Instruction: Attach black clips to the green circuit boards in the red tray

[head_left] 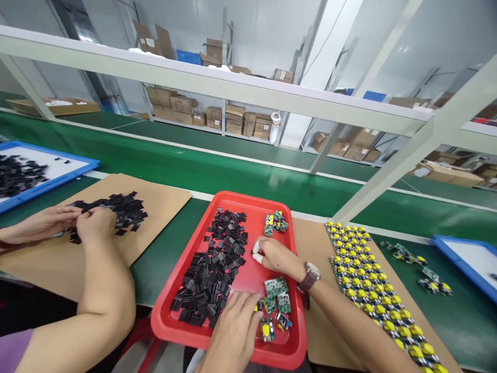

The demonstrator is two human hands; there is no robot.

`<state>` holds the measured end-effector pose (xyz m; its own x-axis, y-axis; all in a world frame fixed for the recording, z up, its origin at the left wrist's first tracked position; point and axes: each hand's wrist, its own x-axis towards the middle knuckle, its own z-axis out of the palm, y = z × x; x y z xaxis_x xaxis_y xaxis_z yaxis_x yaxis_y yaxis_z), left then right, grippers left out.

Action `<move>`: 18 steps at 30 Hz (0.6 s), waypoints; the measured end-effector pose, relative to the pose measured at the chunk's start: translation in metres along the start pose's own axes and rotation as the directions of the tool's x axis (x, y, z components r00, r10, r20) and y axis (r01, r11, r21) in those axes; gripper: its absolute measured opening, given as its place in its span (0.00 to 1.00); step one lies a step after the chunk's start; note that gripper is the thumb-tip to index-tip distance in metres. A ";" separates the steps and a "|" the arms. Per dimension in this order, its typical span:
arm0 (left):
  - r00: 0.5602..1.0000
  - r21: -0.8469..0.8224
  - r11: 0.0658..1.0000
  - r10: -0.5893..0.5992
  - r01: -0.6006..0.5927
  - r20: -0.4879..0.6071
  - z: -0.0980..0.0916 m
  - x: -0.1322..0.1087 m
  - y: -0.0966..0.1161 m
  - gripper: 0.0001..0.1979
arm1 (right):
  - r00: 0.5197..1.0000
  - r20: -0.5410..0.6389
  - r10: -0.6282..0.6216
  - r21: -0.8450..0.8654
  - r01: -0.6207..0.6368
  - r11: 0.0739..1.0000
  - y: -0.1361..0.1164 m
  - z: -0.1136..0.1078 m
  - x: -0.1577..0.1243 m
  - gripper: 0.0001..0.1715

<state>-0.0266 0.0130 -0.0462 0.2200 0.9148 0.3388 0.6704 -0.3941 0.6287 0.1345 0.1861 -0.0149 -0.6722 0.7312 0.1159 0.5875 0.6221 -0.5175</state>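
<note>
A red tray (223,195) holds a long heap of small black pieces (217,264) on its left side. Green circuit boards (276,286) with yellow parts lie at its lower right, and a small cluster of boards (276,221) sits at its upper right. My left hand (237,324) is over the lower part of the tray, fingers together and touching a board with a yellow part. My right hand (272,255), with white covers on its fingertips and a watch at the wrist, is bent at mid-tray; whatever it pinches, if anything, is too small to name.
Rows of yellow-topped boards (361,269) cover cardboard on the right, with loose boards (404,255) beyond. At left, another person's hands (95,223) work over black pieces (130,210) on cardboard. Blue-rimmed trays (50,178) stand at both sides. A slanted white post (392,166) rises behind.
</note>
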 end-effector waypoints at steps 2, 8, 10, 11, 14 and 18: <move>0.998 -0.057 0.998 -0.045 0.042 -0.047 -0.009 0.000 0.002 0.16 | 0.998 -0.060 0.024 0.065 -0.021 0.998 -0.005 -0.009 -0.017 0.06; 0.968 -0.452 0.863 -0.251 0.224 0.001 -0.021 0.011 0.011 0.15 | 0.948 -0.297 0.118 0.368 0.000 0.930 -0.054 -0.006 -0.086 0.10; 0.966 -0.492 0.841 -0.258 0.225 0.001 -0.019 0.018 0.017 0.13 | 0.911 -0.401 0.096 0.436 0.098 0.895 -0.069 0.004 -0.101 0.17; 0.969 -0.479 0.853 -0.245 0.205 -0.021 -0.018 0.022 0.020 0.12 | 0.892 -0.445 0.085 0.441 0.135 0.887 -0.074 0.008 -0.106 0.19; 0.979 -0.383 0.915 -0.175 0.125 -0.100 -0.016 0.031 0.027 0.07 | 0.870 -0.483 0.097 0.455 0.156 0.877 -0.080 0.018 -0.120 0.23; 0.992 -0.251 0.968 -0.013 -0.019 -0.126 -0.015 0.036 0.030 0.08 | 0.874 -0.382 0.299 0.644 0.020 0.765 -0.077 0.019 -0.131 0.19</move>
<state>-0.0093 0.0328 -0.0054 0.1200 0.9014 0.4161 0.4664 -0.4211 0.7779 0.1689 0.0373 -0.0061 -0.2401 0.9321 0.2711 0.1455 0.3107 -0.9393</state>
